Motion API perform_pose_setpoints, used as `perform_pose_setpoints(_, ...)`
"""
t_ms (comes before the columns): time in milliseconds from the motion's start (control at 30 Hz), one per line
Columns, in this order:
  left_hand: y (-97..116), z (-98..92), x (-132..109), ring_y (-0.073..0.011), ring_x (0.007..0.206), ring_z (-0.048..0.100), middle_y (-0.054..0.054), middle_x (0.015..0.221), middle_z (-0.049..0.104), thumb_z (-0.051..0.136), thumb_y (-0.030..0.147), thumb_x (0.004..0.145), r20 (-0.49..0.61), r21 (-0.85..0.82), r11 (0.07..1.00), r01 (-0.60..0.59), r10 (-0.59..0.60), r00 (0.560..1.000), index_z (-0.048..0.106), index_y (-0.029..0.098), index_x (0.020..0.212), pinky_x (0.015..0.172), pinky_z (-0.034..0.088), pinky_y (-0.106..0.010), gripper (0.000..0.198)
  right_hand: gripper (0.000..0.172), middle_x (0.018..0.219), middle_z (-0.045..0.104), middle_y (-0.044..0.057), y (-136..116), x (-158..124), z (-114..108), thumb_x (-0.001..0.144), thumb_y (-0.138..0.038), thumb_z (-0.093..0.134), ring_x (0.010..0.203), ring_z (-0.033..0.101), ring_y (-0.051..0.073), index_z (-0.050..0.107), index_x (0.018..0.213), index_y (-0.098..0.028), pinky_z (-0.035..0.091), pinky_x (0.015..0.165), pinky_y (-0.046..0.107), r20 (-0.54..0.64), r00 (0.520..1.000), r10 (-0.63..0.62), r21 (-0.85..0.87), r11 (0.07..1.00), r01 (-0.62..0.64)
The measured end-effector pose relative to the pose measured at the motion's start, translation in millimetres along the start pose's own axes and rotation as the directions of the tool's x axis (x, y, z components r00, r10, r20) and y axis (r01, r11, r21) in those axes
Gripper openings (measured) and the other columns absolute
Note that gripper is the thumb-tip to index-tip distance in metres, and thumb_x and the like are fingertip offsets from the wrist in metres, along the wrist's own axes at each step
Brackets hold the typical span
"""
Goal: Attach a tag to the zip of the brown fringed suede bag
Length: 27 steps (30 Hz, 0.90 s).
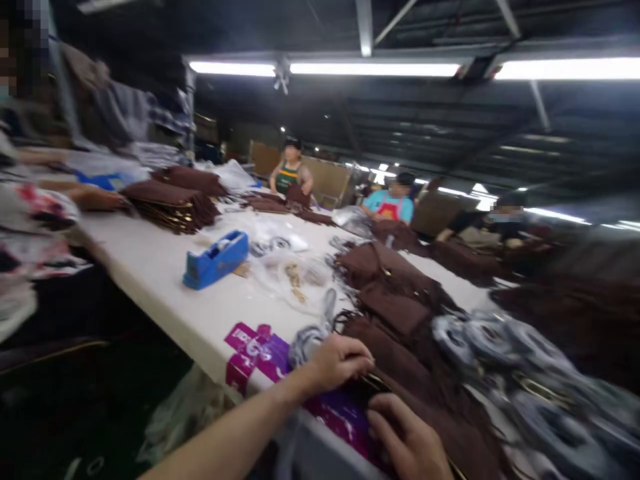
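Nearest lies a brown bag (435, 397), toward five o'clock on the pale table (150, 267), the left hand (341, 361) pinching its gold-coloured edge (377, 381). The right hand (413, 437) curls beside that edge; whether it grips, I cannot tell. More brown bags (383, 270) lie beyond, toward three o'clock, grey wrapped coils (493, 337) at four, a blue tape dispenser (215, 263) at nine, a co-worker (287, 177) at eleven.

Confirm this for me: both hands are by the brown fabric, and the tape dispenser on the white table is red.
The color is wrong: the head view shows that the tape dispenser is blue, not red. It does sit on the white table, and the left hand and right hand are by the brown fabric.
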<state>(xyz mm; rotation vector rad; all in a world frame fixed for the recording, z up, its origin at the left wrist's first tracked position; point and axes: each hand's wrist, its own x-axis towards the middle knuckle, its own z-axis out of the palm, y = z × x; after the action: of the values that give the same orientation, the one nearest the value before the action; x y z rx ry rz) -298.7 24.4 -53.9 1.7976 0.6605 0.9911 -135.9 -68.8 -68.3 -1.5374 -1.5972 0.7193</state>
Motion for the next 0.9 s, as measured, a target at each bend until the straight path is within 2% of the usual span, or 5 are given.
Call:
perform_pose_setpoints(100, 1.3, -1.2, 4.6, -0.0099, 0.058, 0.053, 0.0, 0.067, 0.061, 0.055, 0.016, 0.083, 0.009, -0.045, 0.995, -0.093, 0.093, 0.996, 0.07, 0.012, 0.084, 0.058, 0.043, -0.02, 0.016, 0.031, 0.064, 0.067, 0.0, -4.8, -12.6, -1.2, 0.073, -0.051, 0.072, 0.057, 0.064, 0.017, 0.07, 0.08, -0.021, 0.054, 0.056, 0.026, 0.01, 0.993, 0.118, 0.249, 0.962, -0.117)
perform_pose_setpoints(267, 8.0, -12.8, 1.3, -0.0126, 0.068, 0.059, -0.003, 0.074, 0.066, 0.052, 0.014, 0.082, 0.05, 0.086, 0.976, -0.198, 0.194, 0.98, 0.069, 0.013, 0.082, 0.065, 0.046, -0.022, 0.017, 0.037, 0.083, 0.074, 0.008, 0.6, -2.1, 14.8, 0.07, -0.052, 0.075, 0.075, 0.072, 0.025, 0.074, 0.085, -0.018, 0.06, 0.073, 0.036, -0.134, 0.982, 0.136, 0.443, 0.894, -0.063)
perform_pose_setpoints(533, 0.4, 1.3, -7.4, -0.0136, 0.071, 0.057, -0.003, 0.076, 0.064, 0.051, 0.013, 0.086, 0.228, 0.37, 0.841, -0.394, 0.329, 0.916, 0.063, 0.015, 0.077, 0.068, 0.042, -0.022, 0.015, 0.026, 0.074, 0.07, 0.003, 9.7, 1.2, 17.2, 0.07, -0.042, 0.076, 0.058, 0.061, 0.016, 0.074, 0.08, -0.019, 0.054, 0.057, 0.028, -0.435, 0.891, 0.13, 0.391, 0.918, 0.057)
perform_pose_setpoints(633, -2.6, 5.4, -8.6, -0.0139, 0.071, 0.056, -0.003, 0.075, 0.063, 0.051, 0.011, 0.085, 0.215, 0.407, 0.829, -0.383, 0.32, 0.923, 0.062, 0.015, 0.077, 0.067, 0.04, -0.023, 0.014, 0.024, 0.07, 0.069, 0.001, 11.0, 1.0, 15.8, 0.07, -0.04, 0.076, 0.054, 0.056, 0.013, 0.074, 0.081, -0.019, 0.052, 0.058, 0.028, -0.443, 0.886, 0.137, 0.396, 0.917, 0.056)
perform_pose_setpoints(900, -1.7, 5.1, -9.3, -0.0138, 0.071, 0.056, -0.002, 0.075, 0.064, 0.05, 0.012, 0.086, 0.204, 0.384, 0.84, -0.383, 0.327, 0.923, 0.061, 0.015, 0.077, 0.067, 0.04, -0.023, 0.015, 0.024, 0.073, 0.068, 0.002, 13.3, -1.9, 17.3, 0.07, -0.041, 0.076, 0.066, 0.06, 0.018, 0.072, 0.08, -0.019, 0.052, 0.064, 0.03, -0.406, 0.906, 0.123, 0.361, 0.932, 0.035)
